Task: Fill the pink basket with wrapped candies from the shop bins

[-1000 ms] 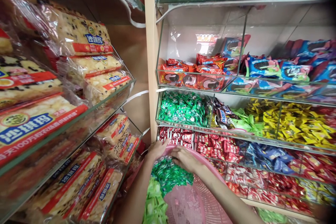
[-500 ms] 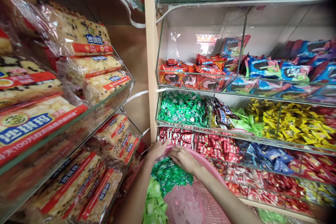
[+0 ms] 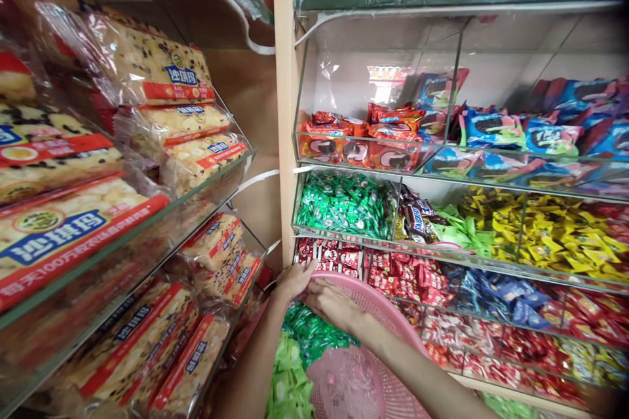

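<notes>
A pink plastic mesh basket [image 3: 393, 314] is in front of me, below the shelves. At its far left rim, my left hand [image 3: 293, 283] is closed with the fingers over the edge. My right hand [image 3: 334, 304] reaches inside, with its fingers curled down close to the left hand; what they hold, if anything, is hidden. Beneath it lies a heap of small green-wrapped candies [image 3: 319, 339]. Light green packets [image 3: 289, 380] lie nearer to me on the left side of the basket. Part of the mesh bottom shows bare.
Wrapped sachima cakes [image 3: 181, 82] fill slanted glass shelves on the left. A wooden post [image 3: 284, 91] stands at the corner. Ahead, glass bins hold green candies [image 3: 341, 203], Snickers bars [image 3: 417, 216], yellow-wrapped sweets [image 3: 555, 229] and red packets [image 3: 410, 275] just past the basket.
My right hand has moved slightly left over the green candies, towards the far rim, and its fingers are more curled. My left hand stays at the rim.
</notes>
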Demonstrator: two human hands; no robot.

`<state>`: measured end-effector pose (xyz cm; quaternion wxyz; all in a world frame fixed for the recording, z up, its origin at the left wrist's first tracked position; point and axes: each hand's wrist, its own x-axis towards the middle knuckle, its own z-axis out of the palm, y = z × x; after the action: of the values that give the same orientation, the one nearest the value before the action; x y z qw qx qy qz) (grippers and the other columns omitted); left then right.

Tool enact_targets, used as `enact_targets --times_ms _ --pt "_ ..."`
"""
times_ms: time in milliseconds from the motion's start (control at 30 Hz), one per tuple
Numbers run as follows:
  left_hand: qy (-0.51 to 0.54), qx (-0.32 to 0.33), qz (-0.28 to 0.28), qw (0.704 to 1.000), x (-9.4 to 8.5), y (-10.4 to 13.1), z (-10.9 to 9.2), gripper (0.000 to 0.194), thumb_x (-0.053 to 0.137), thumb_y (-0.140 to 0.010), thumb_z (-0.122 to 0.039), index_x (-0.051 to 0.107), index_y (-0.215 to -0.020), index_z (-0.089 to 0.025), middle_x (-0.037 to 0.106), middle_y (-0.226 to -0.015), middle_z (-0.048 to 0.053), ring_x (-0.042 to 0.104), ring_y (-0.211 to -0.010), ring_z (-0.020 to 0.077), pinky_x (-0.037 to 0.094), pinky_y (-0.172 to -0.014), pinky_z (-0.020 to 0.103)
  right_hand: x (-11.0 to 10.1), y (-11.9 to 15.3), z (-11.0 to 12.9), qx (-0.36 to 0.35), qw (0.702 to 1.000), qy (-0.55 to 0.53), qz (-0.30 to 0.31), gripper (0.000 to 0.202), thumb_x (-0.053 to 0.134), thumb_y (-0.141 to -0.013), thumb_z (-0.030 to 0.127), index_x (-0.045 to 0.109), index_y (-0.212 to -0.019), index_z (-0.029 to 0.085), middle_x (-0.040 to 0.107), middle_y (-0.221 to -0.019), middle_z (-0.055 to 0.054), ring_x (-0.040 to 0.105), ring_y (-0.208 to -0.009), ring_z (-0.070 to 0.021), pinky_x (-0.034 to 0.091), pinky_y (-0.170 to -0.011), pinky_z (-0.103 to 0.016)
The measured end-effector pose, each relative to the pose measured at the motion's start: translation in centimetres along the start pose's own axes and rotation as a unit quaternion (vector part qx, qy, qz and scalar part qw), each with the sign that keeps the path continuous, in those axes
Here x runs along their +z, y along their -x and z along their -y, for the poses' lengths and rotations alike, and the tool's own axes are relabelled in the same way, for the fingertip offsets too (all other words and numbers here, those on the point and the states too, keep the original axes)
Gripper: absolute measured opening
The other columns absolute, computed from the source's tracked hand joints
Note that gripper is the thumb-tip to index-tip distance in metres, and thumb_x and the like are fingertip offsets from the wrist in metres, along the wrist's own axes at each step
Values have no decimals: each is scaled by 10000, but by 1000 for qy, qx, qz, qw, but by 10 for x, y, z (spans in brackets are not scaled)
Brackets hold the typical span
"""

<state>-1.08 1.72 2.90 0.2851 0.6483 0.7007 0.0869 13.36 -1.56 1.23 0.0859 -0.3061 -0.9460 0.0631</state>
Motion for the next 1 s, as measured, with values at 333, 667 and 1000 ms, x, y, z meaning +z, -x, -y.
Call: enact_targets --times_ms 333,667,1000 --pt "-3 1 -1 1000 2 -3 1 912 125 -742 -791 704 -923 -110 671 -1029 203 603 -1032 319 441 -764 310 -1 9 -2 17 999 -43 10 222 489 -895 335 673 -915 211 615 -979 -51 527 -955 -194 386 -871 -306" --pt "8 0 0 1000 3 -3 2 938 106 -731 -805 702 -921 -106 672 -1031 201 609 -1016 321 443 -758 312 -14 16 -23 53 985 -142 -84 302 390 -942 333 651 -934 181 621 -916 -67 546 -893 -180 400 -857 -324" --pt "-4 2 4 1000 2 -2 1 918 100 -741 -795 698 -930 -125 689 -990 176 627 -976 294 441 -745 296 -3 29 -20 85 982 -166 -41 164 648 -774 322 617 -862 188 572 -917 -27 525 -879 -174 421 -804 -295"
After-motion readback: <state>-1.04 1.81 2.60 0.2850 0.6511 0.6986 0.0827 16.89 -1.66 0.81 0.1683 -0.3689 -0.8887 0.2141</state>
